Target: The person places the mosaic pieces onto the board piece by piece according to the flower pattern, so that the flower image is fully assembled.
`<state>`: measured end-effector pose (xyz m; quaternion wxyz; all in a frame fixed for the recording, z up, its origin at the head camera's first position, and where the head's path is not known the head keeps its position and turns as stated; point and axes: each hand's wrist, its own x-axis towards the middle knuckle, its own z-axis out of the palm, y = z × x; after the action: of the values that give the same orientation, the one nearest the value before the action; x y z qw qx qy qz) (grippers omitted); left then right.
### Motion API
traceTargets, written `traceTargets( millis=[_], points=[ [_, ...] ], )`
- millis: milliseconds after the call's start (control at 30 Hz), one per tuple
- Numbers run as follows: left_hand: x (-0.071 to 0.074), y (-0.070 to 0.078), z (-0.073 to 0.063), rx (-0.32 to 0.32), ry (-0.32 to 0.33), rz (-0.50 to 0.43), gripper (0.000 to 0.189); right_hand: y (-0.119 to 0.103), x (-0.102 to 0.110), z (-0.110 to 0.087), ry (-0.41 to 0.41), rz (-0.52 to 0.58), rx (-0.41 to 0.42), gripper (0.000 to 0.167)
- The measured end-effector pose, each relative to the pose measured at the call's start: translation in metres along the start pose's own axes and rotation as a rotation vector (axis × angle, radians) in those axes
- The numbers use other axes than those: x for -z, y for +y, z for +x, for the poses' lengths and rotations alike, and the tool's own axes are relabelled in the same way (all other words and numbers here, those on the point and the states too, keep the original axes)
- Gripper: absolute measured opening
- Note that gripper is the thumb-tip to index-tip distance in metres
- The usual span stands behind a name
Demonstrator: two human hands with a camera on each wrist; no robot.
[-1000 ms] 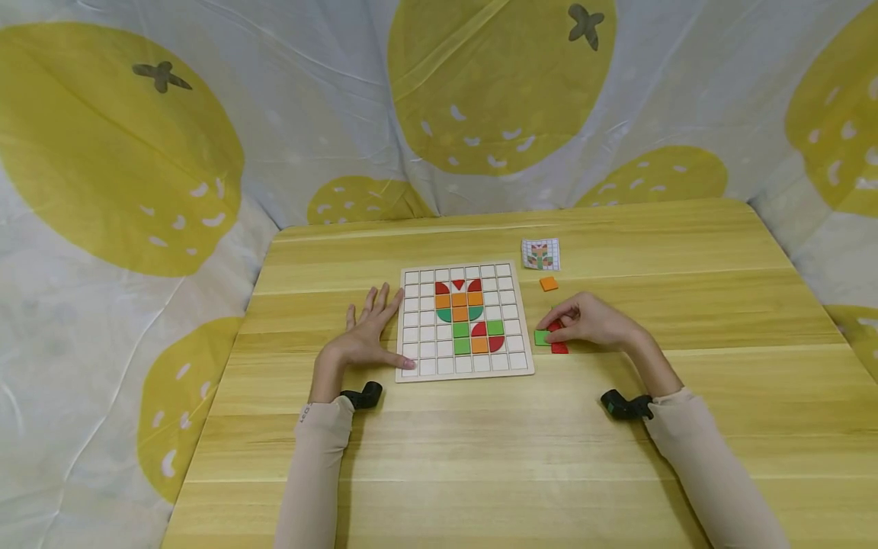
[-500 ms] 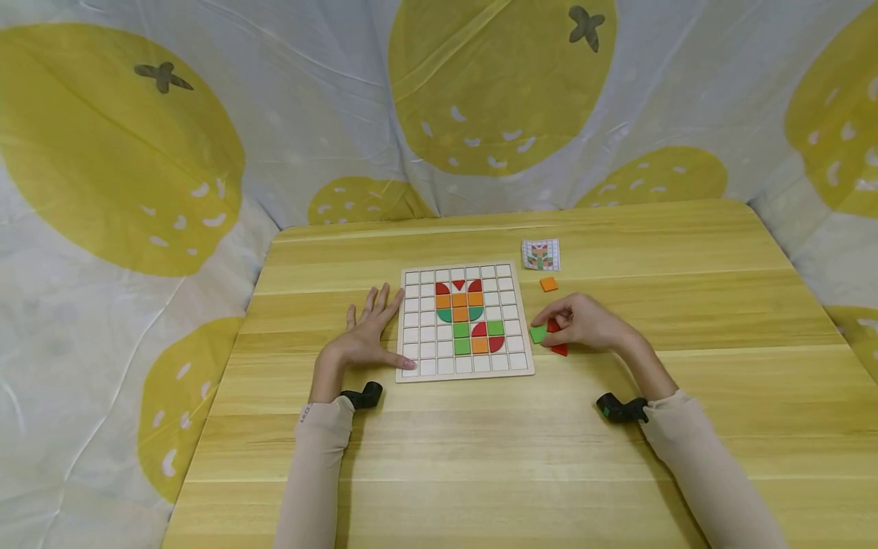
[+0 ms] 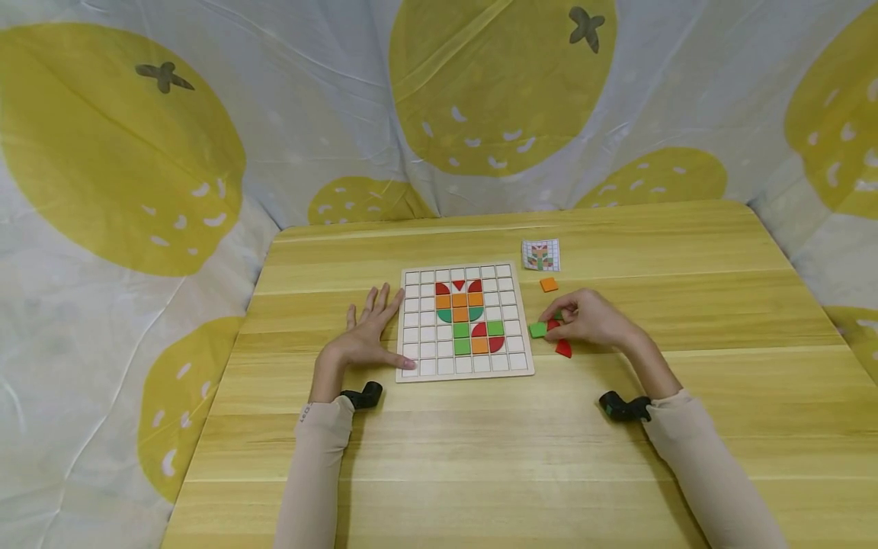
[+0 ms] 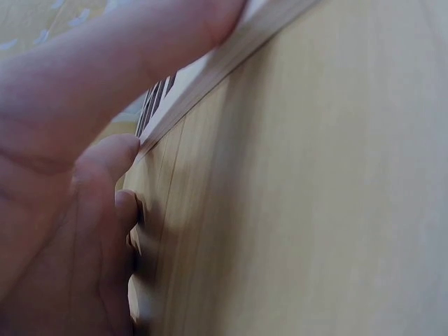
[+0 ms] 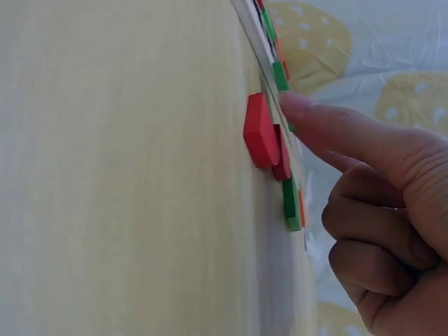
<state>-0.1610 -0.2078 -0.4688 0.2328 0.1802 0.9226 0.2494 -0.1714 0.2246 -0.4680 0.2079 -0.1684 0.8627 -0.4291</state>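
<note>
With fingers spread, my left hand (image 3: 365, 335) lies at the left edge of the wooden grid board (image 3: 514, 364). Its thumb (image 4: 140, 63) rests on the board's near left corner, and the fingertips touch the side farther up. My right hand (image 3: 591, 319) pinches a light green square tile (image 3: 538, 329) just right of the board; in the right wrist view the green tile (image 5: 281, 75) shows at the thumb tip. Under and beside that hand lie a red quarter-round tile (image 3: 563, 348), another red tile (image 5: 281, 155) and a darker green tile (image 5: 290, 203), partly covered in the head view.
Red, orange and green tiles (image 3: 459, 313) form a flower-like figure on the grid. A small printed pattern card (image 3: 541, 255) lies beyond the board's right side, with an orange square tile (image 3: 549, 284) before it. A patterned cloth (image 3: 343, 114) hangs behind the wooden table (image 3: 480, 457).
My right hand has drawn the green square tile slightly away from the red tiles, toward the board. The near red tile has turned and shows more. My left hand has stayed still.
</note>
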Motion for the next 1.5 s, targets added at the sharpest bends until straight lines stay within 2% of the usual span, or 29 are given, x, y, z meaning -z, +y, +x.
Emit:
traceTargets(
  millis=[100,200,467,600,700,800,900,1167,1500],
  points=[
    [0.001,0.0,-0.001,-0.001,-0.001,-0.007,0.137,-0.006,-0.002,0.001,0.032,0.015,0.006,0.023],
    [0.001,0.0,-0.003,0.008,-0.003,-0.004,0.138,-0.015,-0.011,0.004,0.028,0.022,0.023,0.024],
    [0.0,0.0,-0.003,0.001,0.002,0.013,0.136,-0.052,-0.058,0.016,-0.062,0.041,0.096,0.023],
    [0.0,0.001,-0.003,-0.005,0.004,0.003,0.136,-0.064,-0.081,0.021,-0.09,-0.006,0.141,0.02],
    [0.0,0.002,-0.002,-0.006,0.007,0.0,0.136,-0.07,-0.091,0.023,-0.075,-0.077,0.167,0.018],
    [-0.001,0.001,-0.001,-0.003,0.01,0.001,0.137,-0.072,-0.095,0.023,-0.06,-0.095,0.15,0.018],
    [-0.001,0.0,0.0,-0.006,0.011,0.0,0.137,-0.071,-0.094,0.022,-0.057,-0.064,0.137,0.018],
    [-0.001,0.0,-0.002,-0.003,0.012,-0.006,0.137,-0.066,-0.096,0.023,-0.113,-0.011,0.157,0.018],
    [-0.001,0.0,-0.002,-0.002,0.011,-0.011,0.137,-0.073,-0.101,0.024,-0.093,-0.021,0.168,0.017]
  ],
)
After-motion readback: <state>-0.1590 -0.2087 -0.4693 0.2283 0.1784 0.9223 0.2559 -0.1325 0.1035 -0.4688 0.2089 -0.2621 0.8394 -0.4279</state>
